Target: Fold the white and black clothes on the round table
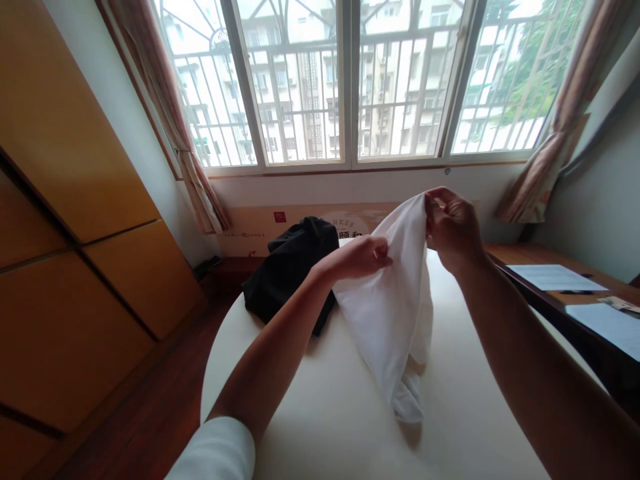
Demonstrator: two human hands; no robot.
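Note:
A piece of white cloth, perhaps a garment, hangs from my hands over the white round-edged table. My right hand pinches its top corner and holds it up. Lower and to the left, my left hand has its fingers closed on the cloth's side. The cloth narrows downward, and its bunched lower end is at or just above the tabletop. Behind my left forearm, a black cloth lies crumpled at the table's far left.
To the right stands a wooden desk with paper sheets and a dark pen on it. Wooden cabinets line the left. A barred window with tied curtains is ahead. Behind the table is a printed cardboard panel.

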